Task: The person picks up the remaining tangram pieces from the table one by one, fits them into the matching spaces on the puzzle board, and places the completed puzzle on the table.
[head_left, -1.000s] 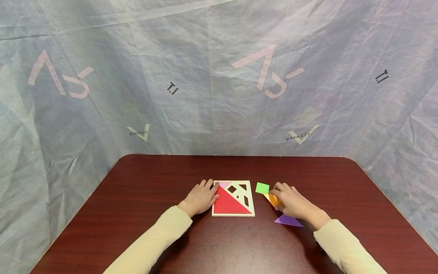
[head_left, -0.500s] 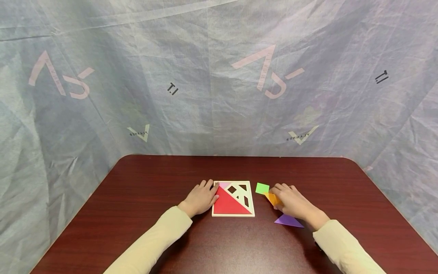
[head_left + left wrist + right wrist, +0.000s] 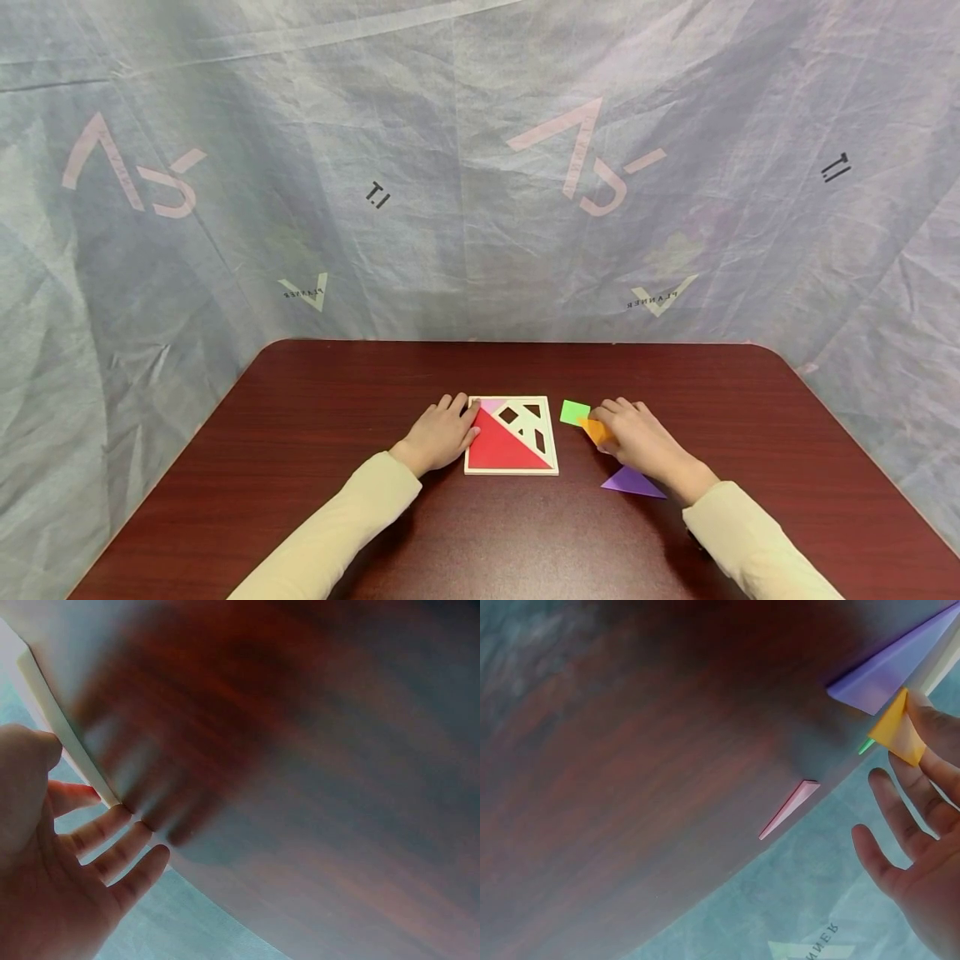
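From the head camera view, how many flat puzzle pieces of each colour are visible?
large red triangle piece: 1
small pink piece: 1
green square piece: 1
orange piece: 1
purple triangle piece: 1
Total: 5

"PLANNER" on backdrop sheet [image 3: 480, 167], mirrored, by V logos; "I.T" marks; rest illegible

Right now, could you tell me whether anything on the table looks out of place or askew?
Nothing looks damaged. The puzzle tray is only partly filled; a green square and a purple triangle lie loose beside it, and the right hand pinches an orange piece.
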`<state>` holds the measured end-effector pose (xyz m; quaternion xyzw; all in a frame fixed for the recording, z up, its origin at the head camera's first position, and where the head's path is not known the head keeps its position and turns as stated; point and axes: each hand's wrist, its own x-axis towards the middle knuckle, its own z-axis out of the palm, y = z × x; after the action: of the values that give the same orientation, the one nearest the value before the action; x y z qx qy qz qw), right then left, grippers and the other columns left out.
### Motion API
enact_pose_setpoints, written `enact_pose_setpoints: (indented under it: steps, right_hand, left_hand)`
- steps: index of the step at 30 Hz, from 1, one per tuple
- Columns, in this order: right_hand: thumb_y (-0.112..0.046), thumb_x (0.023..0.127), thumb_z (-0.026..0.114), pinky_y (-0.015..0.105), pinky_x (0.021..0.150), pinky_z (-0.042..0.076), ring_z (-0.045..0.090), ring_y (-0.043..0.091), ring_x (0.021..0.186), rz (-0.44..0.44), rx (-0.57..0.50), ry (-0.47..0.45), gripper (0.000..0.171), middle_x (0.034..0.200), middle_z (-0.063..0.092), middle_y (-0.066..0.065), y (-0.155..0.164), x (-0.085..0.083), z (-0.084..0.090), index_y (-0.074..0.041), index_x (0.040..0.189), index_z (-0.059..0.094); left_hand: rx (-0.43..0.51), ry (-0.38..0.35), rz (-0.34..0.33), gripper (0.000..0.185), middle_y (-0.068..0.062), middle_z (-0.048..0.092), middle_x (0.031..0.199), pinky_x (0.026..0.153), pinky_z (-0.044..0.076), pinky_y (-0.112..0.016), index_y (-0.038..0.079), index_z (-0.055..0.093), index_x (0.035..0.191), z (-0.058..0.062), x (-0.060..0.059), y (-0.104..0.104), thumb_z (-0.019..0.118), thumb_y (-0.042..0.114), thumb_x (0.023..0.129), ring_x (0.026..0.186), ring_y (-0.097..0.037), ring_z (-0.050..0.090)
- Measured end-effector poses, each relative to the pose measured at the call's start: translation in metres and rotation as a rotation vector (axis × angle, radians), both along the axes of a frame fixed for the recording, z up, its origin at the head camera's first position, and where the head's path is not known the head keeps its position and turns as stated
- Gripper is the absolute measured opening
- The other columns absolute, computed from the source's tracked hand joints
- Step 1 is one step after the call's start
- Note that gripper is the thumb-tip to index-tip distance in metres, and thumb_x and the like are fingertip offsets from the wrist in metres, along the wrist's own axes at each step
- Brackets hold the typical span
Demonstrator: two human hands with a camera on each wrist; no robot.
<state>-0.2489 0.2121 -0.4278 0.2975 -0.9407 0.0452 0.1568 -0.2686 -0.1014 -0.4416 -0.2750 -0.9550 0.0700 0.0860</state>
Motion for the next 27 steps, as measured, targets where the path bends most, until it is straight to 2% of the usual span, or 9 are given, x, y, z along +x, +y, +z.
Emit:
enact_pose_setpoints:
  steps: [6, 15, 21, 27]
  right_hand:
    - [-0.013, 0.069, 0.078, 0.04, 0.07, 0.042, 0.051, 0.016, 0.08, -0.009, -0.003, 0.041, 0.028, 0.086, 0.059, -0.003, -0.001, -0.0005, -0.0003, -0.012, 0.093, 0.064]
    - [-0.007, 0.075, 0.072, 0.037, 0.069, 0.042, 0.054, 0.018, 0.083, -0.003, -0.048, 0.003, 0.02, 0.089, 0.061, 0.0, -0.0025, 0.0003, 0.0008, -0.009, 0.093, 0.065]
    - [0.0, 0.075, 0.069, 0.031, 0.064, 0.038, 0.054, 0.018, 0.081, 0.014, -0.067, -0.019, 0.019, 0.086, 0.061, 0.001, -0.0025, 0.0002, 0.0008, -0.01, 0.091, 0.066]
    - [0.002, 0.075, 0.068, 0.031, 0.064, 0.037, 0.052, 0.017, 0.077, 0.017, -0.074, -0.008, 0.019, 0.083, 0.061, 0.0, -0.0018, -0.0004, 0.0004, -0.011, 0.089, 0.066]
  left_hand:
    - [-0.006, 0.002, 0.001, 0.046, -0.011, 0.046, 0.122, 0.081, 0.046, -0.038, 0.01, 0.047, 0.133, -0.0001, 0.0, -0.0001, 0.04, 0.037, 0.096, 0.104, -0.026, 0.046]
    - [-0.008, -0.005, 0.005, 0.046, -0.011, 0.046, 0.123, 0.082, 0.045, -0.038, 0.011, 0.047, 0.133, -0.0008, -0.0009, 0.0002, 0.04, 0.037, 0.096, 0.105, -0.026, 0.046]
    - [-0.012, -0.003, 0.008, 0.046, -0.011, 0.046, 0.123, 0.082, 0.045, -0.038, 0.011, 0.047, 0.133, -0.0015, -0.0011, 0.0001, 0.04, 0.038, 0.096, 0.105, -0.026, 0.046]
    - [-0.006, 0.018, -0.002, 0.046, -0.011, 0.047, 0.122, 0.081, 0.046, -0.038, 0.01, 0.048, 0.132, -0.0009, 0.0, -0.0003, 0.041, 0.037, 0.096, 0.104, -0.027, 0.047]
